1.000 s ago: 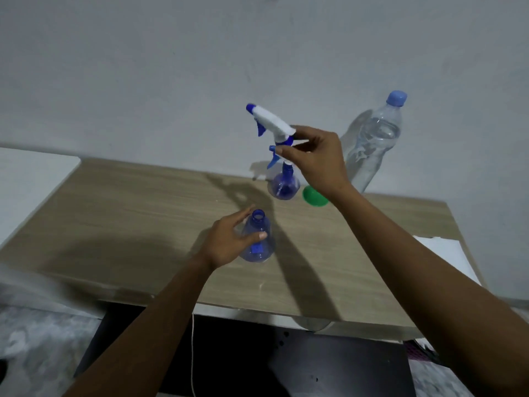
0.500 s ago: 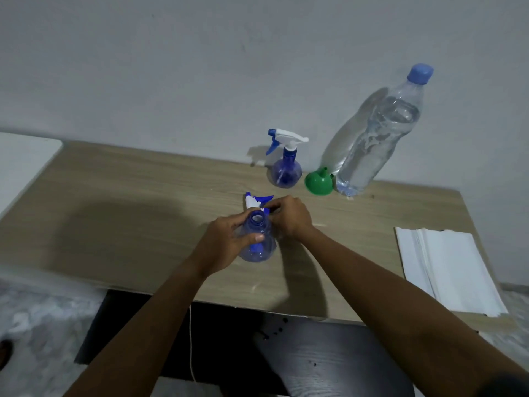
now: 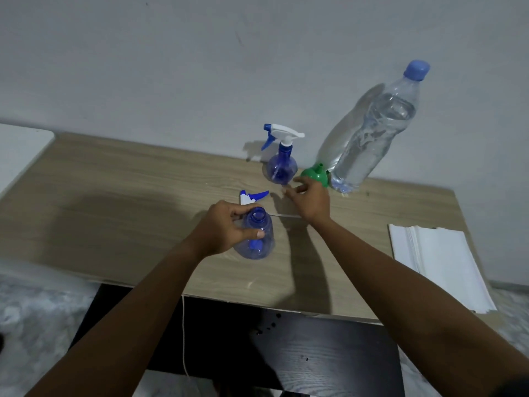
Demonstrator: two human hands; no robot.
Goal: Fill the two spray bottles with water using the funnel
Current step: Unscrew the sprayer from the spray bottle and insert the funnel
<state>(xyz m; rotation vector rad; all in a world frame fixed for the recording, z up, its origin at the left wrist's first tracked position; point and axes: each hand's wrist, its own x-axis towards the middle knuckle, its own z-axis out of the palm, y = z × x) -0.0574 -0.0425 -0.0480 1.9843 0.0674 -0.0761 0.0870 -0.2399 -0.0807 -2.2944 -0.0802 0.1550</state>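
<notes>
My left hand (image 3: 226, 230) grips a small blue spray bottle (image 3: 257, 242) with its neck uncovered, standing near the middle of the wooden table (image 3: 114, 202). Its white and blue spray head (image 3: 252, 196) lies on the table just behind it. My right hand (image 3: 310, 200) is empty with fingers spread, stretched toward the green funnel (image 3: 316, 174), which rests upside down close to its fingertips. A second blue spray bottle (image 3: 282, 164) with its head screwed on stands at the back by the wall. Right of the funnel stands a large clear water bottle (image 3: 369, 138) with a blue cap.
A stack of white paper (image 3: 440, 265) lies at the table's right end. A white surface (image 3: 20, 150) adjoins the table at the far left. The grey wall runs directly behind the bottles. Below the table's front edge hangs a thin white cable (image 3: 183, 339).
My right hand carried the removed spray head down, laid it behind the uncovered bottle, let go, and now stretches back toward the funnel. The left hand kept hold of the bottle.
</notes>
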